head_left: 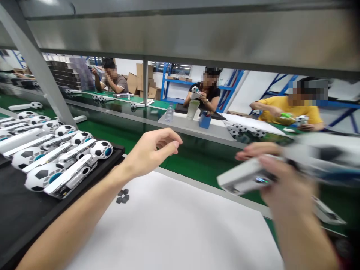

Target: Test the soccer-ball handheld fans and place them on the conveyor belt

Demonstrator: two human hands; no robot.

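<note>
My left hand point(157, 150) is raised over the near edge of a white sheet point(180, 228), its fingers loosely curled, thumb close to the index finger, nothing visible between them. At the right, my right hand point(284, 180), smeared by motion, grips a white handheld device point(239, 178) with small lit lights on its handle. A blurred white, black and blue football-patterned part point(329, 153) shows beside that hand, apparently belonging to the device. Small black pentagon pieces point(123, 196) lie on the sheet, near my left forearm.
A black tray point(17, 225) at left carries several football-patterned devices point(78, 165). Beyond the sheet runs a green conveyor belt point(194, 161); another white device point(329, 212) lies at right. Across it sit three co-workers, with a bottle point(169, 113) and blue box point(204, 120). A metal beam point(180, 33) hangs overhead.
</note>
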